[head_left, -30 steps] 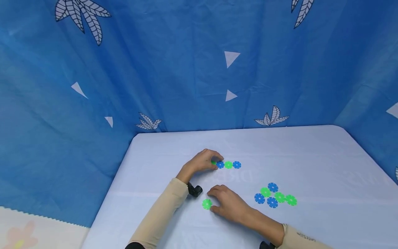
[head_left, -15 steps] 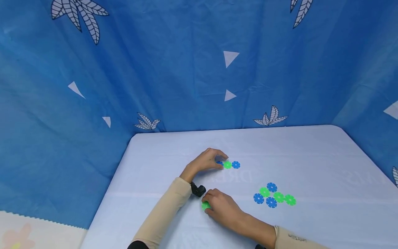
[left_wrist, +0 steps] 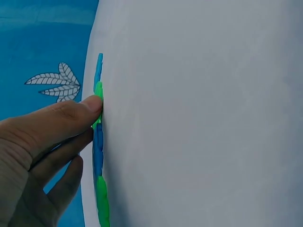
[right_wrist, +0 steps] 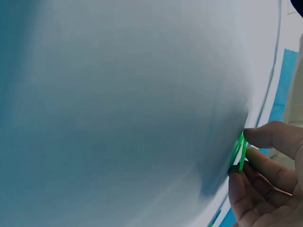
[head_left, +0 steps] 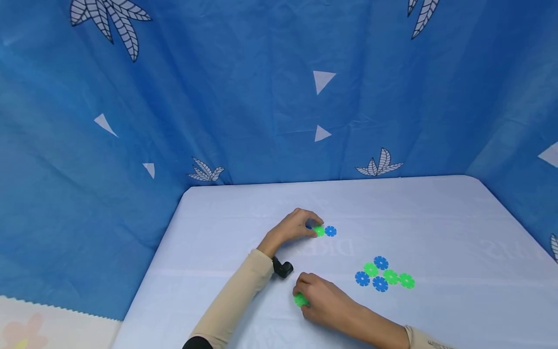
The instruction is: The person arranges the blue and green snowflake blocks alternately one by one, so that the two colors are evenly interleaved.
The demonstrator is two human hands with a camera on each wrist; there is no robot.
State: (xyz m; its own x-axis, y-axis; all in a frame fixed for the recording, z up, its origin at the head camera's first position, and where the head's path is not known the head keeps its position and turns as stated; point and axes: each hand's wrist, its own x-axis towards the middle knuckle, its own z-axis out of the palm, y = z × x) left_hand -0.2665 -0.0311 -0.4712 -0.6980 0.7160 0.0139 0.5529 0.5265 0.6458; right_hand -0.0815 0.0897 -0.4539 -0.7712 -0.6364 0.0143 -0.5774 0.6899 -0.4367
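My left hand pinches a row of joined, notched plastic discs. In the left wrist view the thumb presses on a green disc, with a blue disc above it, another blue disc below and a second green disc at the bottom. Seen from the head, the row's far right blue disc stays uncovered, while the hand hides the left end. My right hand pinches a loose green disc between thumb and fingers; the right wrist view shows this disc edge-on, close to the table surface.
Several loose blue and green discs lie grouped on the white-covered table, right of both hands. A blue curtain with leaf and triangle prints hangs behind and at the sides. A black wrist camera sits beneath the left wrist.
My left hand has slid right along the row, covering more of it. The right hand has closed its fingers on the green disc and drawn it slightly nearer and to the right.
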